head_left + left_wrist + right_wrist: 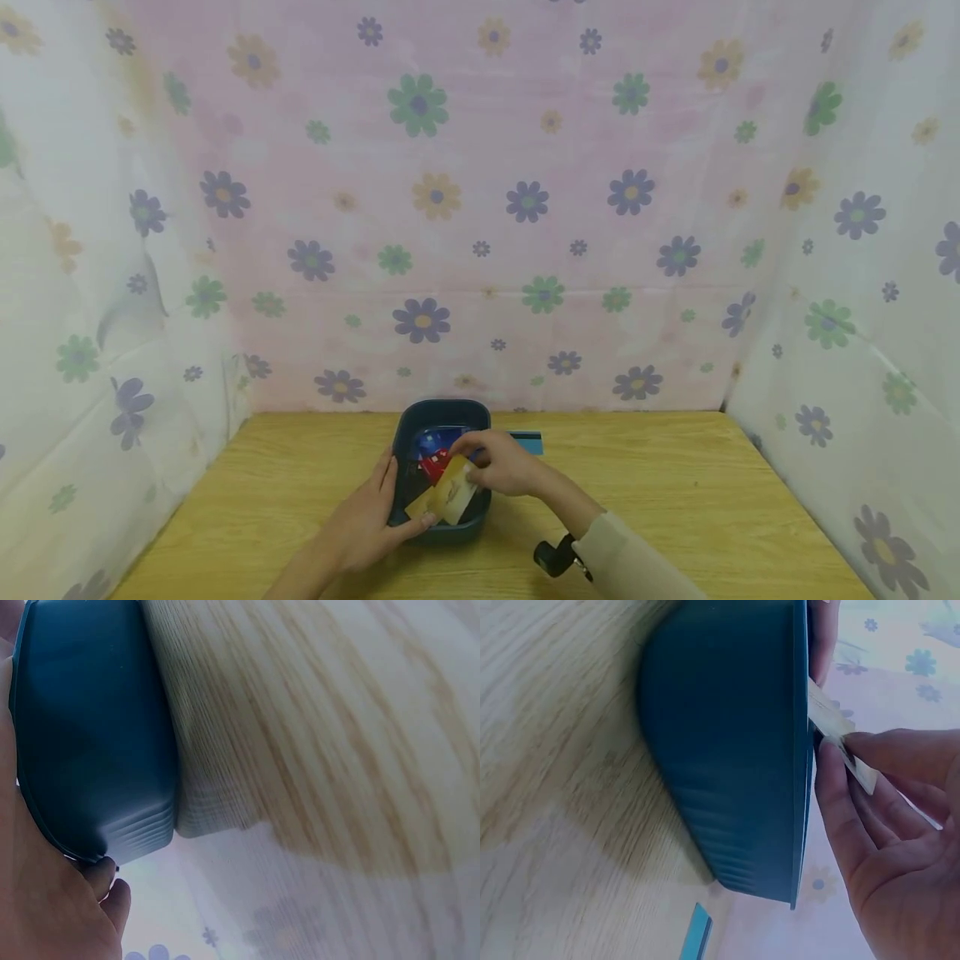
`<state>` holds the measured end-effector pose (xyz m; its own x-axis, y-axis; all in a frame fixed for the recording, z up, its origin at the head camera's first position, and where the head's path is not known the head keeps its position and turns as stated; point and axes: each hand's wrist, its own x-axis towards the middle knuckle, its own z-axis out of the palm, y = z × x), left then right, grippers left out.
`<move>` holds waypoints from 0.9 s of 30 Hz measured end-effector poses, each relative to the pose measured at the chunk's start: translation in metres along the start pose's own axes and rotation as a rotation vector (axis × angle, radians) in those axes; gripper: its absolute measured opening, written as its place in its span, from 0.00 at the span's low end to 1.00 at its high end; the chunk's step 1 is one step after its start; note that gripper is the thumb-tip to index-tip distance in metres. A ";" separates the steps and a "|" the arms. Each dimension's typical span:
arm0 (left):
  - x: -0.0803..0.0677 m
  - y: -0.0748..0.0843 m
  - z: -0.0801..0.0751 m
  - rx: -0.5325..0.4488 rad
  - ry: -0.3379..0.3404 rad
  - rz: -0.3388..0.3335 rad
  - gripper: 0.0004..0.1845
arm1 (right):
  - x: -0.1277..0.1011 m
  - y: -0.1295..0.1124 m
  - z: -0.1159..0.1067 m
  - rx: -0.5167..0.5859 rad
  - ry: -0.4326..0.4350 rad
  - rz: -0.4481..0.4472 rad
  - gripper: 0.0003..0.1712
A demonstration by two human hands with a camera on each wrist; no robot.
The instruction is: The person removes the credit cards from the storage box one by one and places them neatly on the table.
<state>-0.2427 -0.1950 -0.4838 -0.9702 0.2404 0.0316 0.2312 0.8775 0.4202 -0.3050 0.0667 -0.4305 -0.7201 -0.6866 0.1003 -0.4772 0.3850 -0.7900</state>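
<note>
Two hands at dark blue tub (480,521), centred near far edge of wooden tabletop (675,500). Left hand (367,521): fingers wrapped on tub's left wall, thumb pressed to gold card (444,498). Right hand (502,462): gold card pinched above rim, over red card (433,463) and blue card (430,442) inside. Blue strip (527,441) just beside tub.

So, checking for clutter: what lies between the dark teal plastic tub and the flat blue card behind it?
Nothing: bare wooden table separates the dark teal plastic tub from the flat blue card, clearest in the right wrist view.
</note>
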 end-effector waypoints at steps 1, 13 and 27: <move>0.000 0.000 0.000 0.002 0.003 0.000 0.66 | -0.001 0.000 -0.001 0.010 0.015 0.001 0.20; 0.000 0.000 0.000 0.002 0.027 -0.004 0.66 | -0.018 0.007 -0.005 0.094 0.147 -0.016 0.22; 0.001 0.001 0.002 -0.011 0.028 -0.018 0.67 | -0.029 0.018 -0.007 0.043 0.229 -0.018 0.21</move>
<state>-0.2437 -0.1934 -0.4850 -0.9758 0.2130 0.0495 0.2133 0.8769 0.4308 -0.2964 0.0975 -0.4439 -0.8094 -0.5336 0.2453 -0.4725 0.3436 -0.8116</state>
